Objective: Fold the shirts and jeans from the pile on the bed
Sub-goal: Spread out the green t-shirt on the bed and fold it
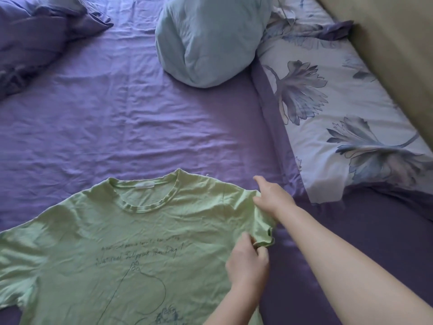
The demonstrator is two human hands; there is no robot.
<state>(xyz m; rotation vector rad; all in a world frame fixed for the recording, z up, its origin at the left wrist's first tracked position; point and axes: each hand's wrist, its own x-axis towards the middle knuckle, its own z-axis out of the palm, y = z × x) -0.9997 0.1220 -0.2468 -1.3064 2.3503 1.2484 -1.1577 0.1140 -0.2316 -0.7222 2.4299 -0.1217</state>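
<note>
A light green T-shirt (112, 249) with dark handwritten print lies face up on the purple bed sheet (105, 118), collar toward the far side. Its right sleeve (263, 231) is bunched up. My right hand (271, 195) grips the sleeve at the shoulder end. My left hand (248, 261) pinches the sleeve's hem just below. The shirt's lower part runs out of the frame. No jeans or clothes pile are in view.
A pale blue pillow (206, 38) stands at the back middle. A purple duvet (39, 36) is crumpled at the back left. A floral pillow (339, 113) lies along the right, beside a beige headboard (393, 55).
</note>
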